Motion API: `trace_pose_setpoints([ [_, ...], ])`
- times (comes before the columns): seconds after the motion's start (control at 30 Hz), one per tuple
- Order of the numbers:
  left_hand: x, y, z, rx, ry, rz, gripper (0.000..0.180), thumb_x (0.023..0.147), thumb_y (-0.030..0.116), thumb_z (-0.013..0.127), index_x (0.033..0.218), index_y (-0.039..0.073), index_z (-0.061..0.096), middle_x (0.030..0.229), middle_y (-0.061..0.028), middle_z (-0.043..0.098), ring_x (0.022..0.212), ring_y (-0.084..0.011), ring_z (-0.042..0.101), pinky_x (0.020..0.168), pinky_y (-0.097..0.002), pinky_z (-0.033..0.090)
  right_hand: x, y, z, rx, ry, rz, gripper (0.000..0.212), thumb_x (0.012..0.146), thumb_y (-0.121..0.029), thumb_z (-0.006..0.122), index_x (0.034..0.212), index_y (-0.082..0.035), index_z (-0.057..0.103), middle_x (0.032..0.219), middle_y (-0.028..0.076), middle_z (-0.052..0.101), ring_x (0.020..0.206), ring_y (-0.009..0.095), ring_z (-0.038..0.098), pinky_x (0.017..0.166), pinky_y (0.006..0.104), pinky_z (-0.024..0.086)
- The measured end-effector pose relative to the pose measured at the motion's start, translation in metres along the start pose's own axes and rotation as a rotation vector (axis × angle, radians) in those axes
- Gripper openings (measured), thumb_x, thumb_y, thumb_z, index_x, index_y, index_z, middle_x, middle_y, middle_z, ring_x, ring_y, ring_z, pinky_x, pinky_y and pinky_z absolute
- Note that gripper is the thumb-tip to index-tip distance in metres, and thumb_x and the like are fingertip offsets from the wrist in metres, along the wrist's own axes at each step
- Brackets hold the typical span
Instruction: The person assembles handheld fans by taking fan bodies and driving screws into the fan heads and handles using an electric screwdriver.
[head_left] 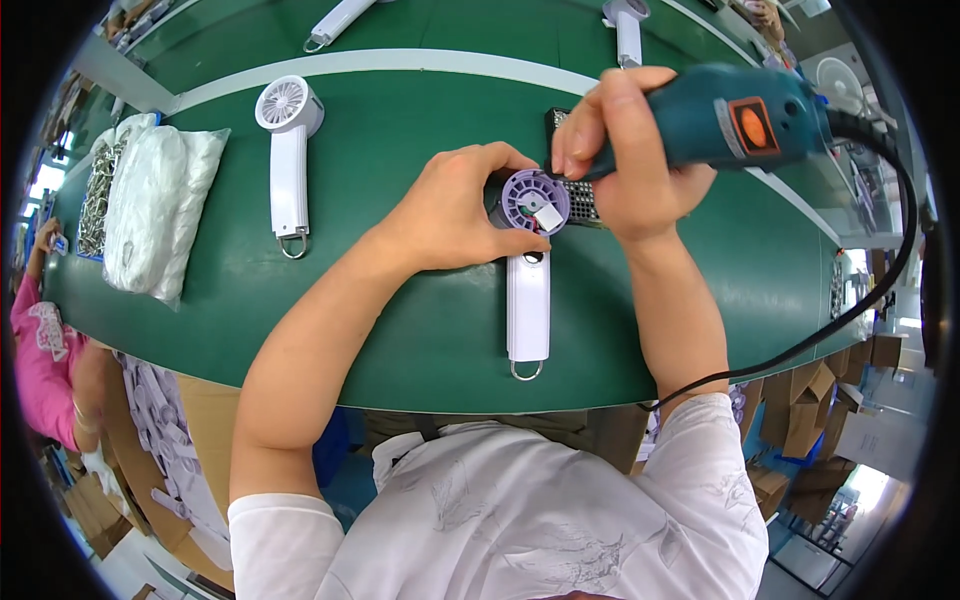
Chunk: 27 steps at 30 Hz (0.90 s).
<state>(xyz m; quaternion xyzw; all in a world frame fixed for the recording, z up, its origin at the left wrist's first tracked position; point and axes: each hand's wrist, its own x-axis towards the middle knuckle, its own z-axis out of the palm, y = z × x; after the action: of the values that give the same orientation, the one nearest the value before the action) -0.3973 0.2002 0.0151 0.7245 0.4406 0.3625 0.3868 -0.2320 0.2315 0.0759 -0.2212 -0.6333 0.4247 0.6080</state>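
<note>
My left hand (450,212) is closed around the round head of a handheld fan (528,305) lying on the green table. That fan's head is uncovered, with a purple ring, a white part and thin wires showing inside; its white handle points toward me and ends in a metal loop. My right hand (635,150) grips a dark green electric screwdriver (735,118), fingers wrapped around its front part. The screwdriver's tip reaches the upper right rim of the fan head; whether it touches a screw I cannot tell.
Behind the right hand stands a black tray with small holes (582,198). A complete white fan (289,170) lies at left, near clear plastic bags (160,205) and a blue bin of metal loops (97,200). A black cable (890,270) curves along the right. A person in pink (50,350) sits far left.
</note>
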Motion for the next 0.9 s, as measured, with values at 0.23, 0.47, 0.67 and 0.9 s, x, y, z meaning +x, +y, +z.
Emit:
trace_pose_setpoints([
  [0.23, 0.000, -0.003, 0.001, 0.006, 0.013, 0.005, 0.065, 0.062, 0.029, 0.093, 0.110, -0.006, 0.066, 0.102, -0.0187, 0.072, 0.095, -0.0308, 0.071, 0.088, -0.0379, 0.056, 0.010, 0.015, 0.006, 0.041, -0.003, 0.101, 0.019, 0.091, -0.009, 0.072, 0.076, 0.000, 0.065, 0.055, 0.001, 0.060, 0.045, 0.006, 0.057, 0.042, 0.0229, 0.045],
  [0.47, 0.000, -0.002, 0.002, 0.013, 0.005, 0.007, 0.065, 0.061, 0.031, 0.093, 0.109, -0.005, 0.067, 0.101, -0.0186, 0.072, 0.094, -0.0291, 0.071, 0.088, -0.0373, 0.056, 0.011, 0.009, 0.006, -0.034, -0.001, 0.142, 0.011, 0.094, -0.007, 0.067, 0.088, 0.002, 0.062, 0.060, 0.007, 0.061, 0.045, 0.012, 0.056, 0.042, 0.0273, 0.047],
  [0.67, 0.000, -0.003, 0.002, -0.008, -0.016, 0.007, 0.059, 0.063, 0.025, 0.093, 0.109, -0.002, 0.068, 0.102, -0.0156, 0.073, 0.094, -0.0257, 0.071, 0.088, -0.0351, 0.055, 0.010, -0.020, -0.015, 0.217, 0.076, -0.058, 0.015, 0.096, -0.010, 0.064, 0.090, 0.004, 0.063, 0.059, 0.006, 0.060, 0.045, 0.014, 0.057, 0.043, 0.0293, 0.048],
  [0.9, 0.000, 0.000, 0.003, 0.030, -0.003, 0.003, 0.059, 0.062, 0.023, 0.094, 0.109, -0.001, 0.068, 0.104, -0.0142, 0.073, 0.098, -0.0251, 0.071, 0.091, -0.0351, 0.055, -0.027, -0.009, -0.051, 0.062, 0.256, -0.001, 0.018, 0.102, -0.012, 0.050, 0.094, 0.002, 0.059, 0.061, 0.010, 0.053, 0.043, 0.018, 0.047, 0.043, 0.0364, 0.047],
])
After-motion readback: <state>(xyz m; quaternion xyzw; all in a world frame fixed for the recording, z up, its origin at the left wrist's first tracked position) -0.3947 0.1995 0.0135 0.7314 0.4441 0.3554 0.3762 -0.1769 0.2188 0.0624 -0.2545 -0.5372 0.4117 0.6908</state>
